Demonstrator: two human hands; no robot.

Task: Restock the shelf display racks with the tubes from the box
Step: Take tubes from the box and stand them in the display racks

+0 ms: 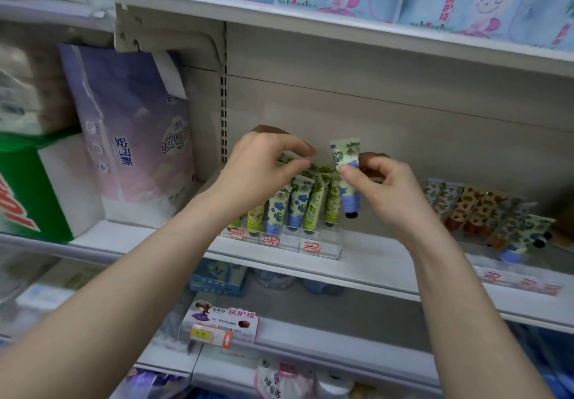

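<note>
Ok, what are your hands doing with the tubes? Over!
Right hand pinches a floral tube, cap down, at the clear rack right end. Left hand pinches tops of the racked tubes. Nothing blocking.

Head cam, wide-angle, looks fwd/down, close on shelf [375, 255].

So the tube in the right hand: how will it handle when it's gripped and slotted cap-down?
Probably light: the right hand holds the tube by a fingertip pinch. Likely soft-walled with a flat crimped top, so it may dent. Cap-down it looks tippy; the racked tubes lean back in their slots.
</note>
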